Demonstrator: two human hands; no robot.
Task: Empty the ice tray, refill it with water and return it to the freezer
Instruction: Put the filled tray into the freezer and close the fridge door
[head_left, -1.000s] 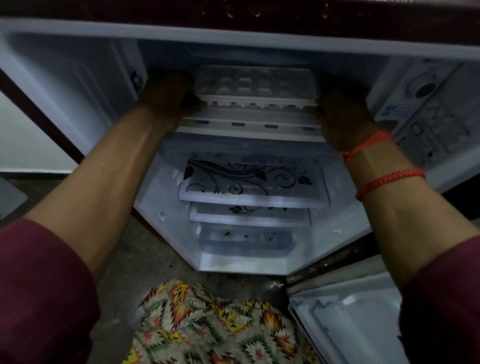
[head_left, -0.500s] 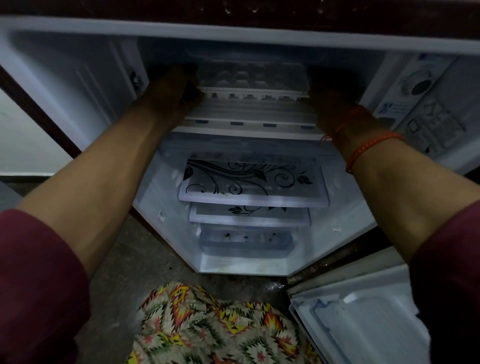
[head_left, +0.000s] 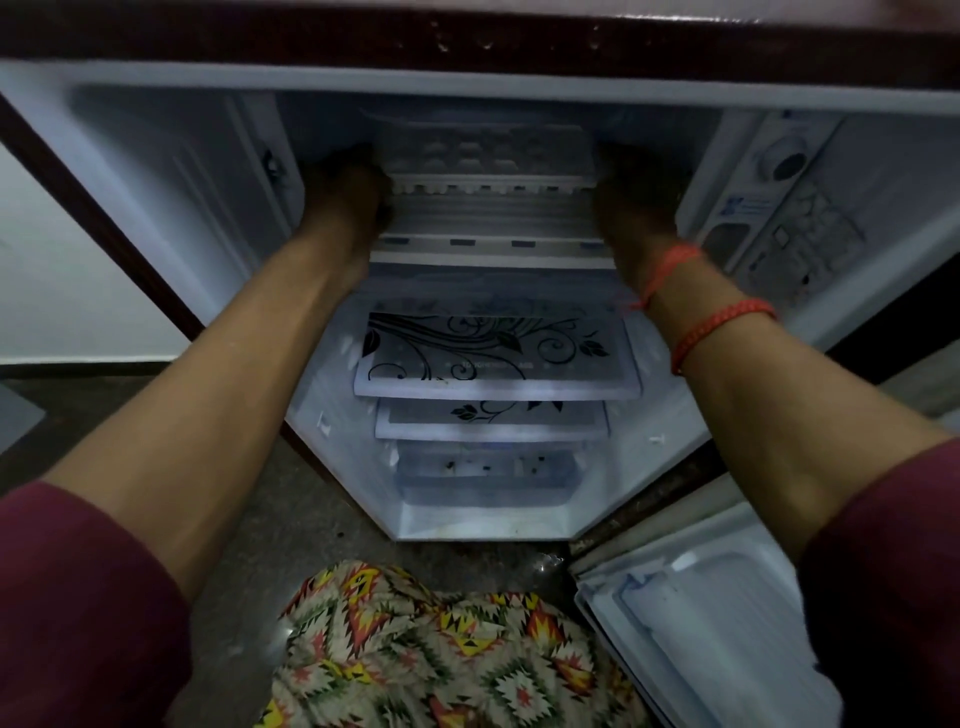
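Observation:
The white ice tray (head_left: 485, 156) lies flat inside the freezer compartment (head_left: 488, 213) at the top of the open fridge, its near rim showing a row of cube cells. My left hand (head_left: 348, 192) grips the tray's left end and my right hand (head_left: 631, 200) grips its right end. Both hands reach deep into the dim compartment, so the fingertips are hidden. Red thread bands circle my right wrist.
Below the freezer are two glass shelves with a black floral print (head_left: 493, 358) and a clear crisper drawer (head_left: 485, 467). A control panel (head_left: 789, 208) is on the right inner wall. The open fridge door (head_left: 696, 613) stands at lower right. Patterned cloth (head_left: 447, 649) covers my lap.
Both hands have pushed the ice tray farther back into the freezer compartment; more of the freezer floor shows in front of it.

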